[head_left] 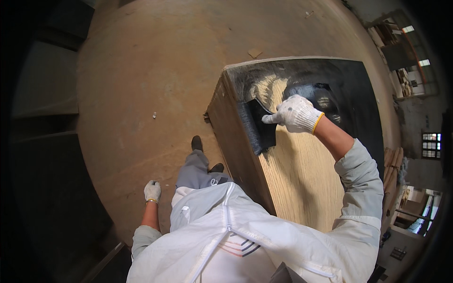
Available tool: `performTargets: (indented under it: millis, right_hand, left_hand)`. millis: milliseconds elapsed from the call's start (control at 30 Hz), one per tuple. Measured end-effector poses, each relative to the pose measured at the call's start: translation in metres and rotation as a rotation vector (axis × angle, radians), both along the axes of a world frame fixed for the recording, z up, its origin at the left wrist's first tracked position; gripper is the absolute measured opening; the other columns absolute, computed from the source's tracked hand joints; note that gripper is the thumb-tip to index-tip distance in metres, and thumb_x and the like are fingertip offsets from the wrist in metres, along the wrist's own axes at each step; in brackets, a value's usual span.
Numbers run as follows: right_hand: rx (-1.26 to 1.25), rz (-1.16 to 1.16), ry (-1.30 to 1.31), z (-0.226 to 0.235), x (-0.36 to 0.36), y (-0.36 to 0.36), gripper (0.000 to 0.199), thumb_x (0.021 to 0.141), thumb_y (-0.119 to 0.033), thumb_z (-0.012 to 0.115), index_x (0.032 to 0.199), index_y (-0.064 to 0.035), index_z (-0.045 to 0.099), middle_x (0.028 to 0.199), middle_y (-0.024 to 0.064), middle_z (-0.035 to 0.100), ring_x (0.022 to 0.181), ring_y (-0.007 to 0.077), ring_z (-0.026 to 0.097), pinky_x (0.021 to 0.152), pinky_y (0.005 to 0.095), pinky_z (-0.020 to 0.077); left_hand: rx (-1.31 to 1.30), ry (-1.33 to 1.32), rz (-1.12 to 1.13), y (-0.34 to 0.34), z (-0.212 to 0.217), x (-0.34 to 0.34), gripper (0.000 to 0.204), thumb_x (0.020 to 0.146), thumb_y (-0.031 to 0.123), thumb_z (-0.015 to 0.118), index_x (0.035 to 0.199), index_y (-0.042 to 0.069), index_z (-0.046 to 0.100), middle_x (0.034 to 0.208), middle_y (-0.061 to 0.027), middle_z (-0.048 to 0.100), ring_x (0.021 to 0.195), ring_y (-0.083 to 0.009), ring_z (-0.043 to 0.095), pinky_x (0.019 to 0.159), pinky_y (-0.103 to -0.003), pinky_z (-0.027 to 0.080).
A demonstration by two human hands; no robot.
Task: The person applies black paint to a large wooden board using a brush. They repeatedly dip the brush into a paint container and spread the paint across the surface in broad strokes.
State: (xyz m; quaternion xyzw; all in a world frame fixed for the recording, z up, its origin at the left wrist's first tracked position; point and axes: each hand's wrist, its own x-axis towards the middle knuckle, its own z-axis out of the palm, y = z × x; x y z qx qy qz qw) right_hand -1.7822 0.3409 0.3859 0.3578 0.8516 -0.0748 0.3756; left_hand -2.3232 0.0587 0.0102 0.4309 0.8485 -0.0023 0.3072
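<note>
Here the right hand (295,113) grips a black-soaked pad (261,125) — best drawn evenly toward the bare board (302,179) below the fingers — while the left hand (152,191) hangs loosely curled, holding nothing.

We note a bare brown floor (141,85) across the upper left of the frame, with a small scrap (255,52) near top centre and a pale fleck (154,114) at centre left. Stacked timber (391,165) sits at right edge.
</note>
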Motion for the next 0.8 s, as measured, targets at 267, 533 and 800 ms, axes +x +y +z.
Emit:
performTargets:
  millis: [267, 533, 800]
  right_hand:
    - [0.146, -0.085, 0.055, -0.006, 0.027, -0.038, 0.057, 0.095, -0.011, 0.066, 0.145, -0.0373, 0.069, 0.098, 0.0110, 0.078, 0.096, 0.0306, 0.078, 0.083, 0.0464, 0.0601]
    - [-0.061, -0.161, 0.018, 0.002, 0.058, -0.127, 0.043, 0.103, -0.017, 0.061, 0.135, -0.0422, 0.076, 0.104, 0.0096, 0.080, 0.102, 0.0309, 0.078, 0.090, 0.0458, 0.0582]
    - [0.049, -0.225, 0.101, -0.006, 0.041, -0.108, 0.048, 0.103, -0.014, 0.061, 0.143, -0.0406, 0.071, 0.110, 0.0128, 0.080, 0.101, 0.0326, 0.078, 0.086, 0.0472, 0.0609]
  left_hand:
    - [-0.120, 0.001, -0.077, -0.022, -0.011, 0.003, 0.033, 0.095, 0.031, 0.062, 0.108, 0.007, 0.081, 0.112, -0.0228, 0.078, 0.109, -0.0418, 0.074, 0.097, -0.049, 0.057]
    - [0.018, -0.044, -0.114, 0.019, -0.009, 0.003, 0.034, 0.095, 0.032, 0.063, 0.108, 0.006, 0.080, 0.110, -0.0229, 0.078, 0.108, -0.0425, 0.074, 0.096, -0.049, 0.057]
    - [0.091, -0.055, -0.210, 0.054, 0.010, 0.010, 0.031, 0.097, 0.028, 0.063, 0.112, 0.006, 0.079, 0.104, -0.0216, 0.079, 0.094, -0.0379, 0.078, 0.084, -0.047, 0.061]
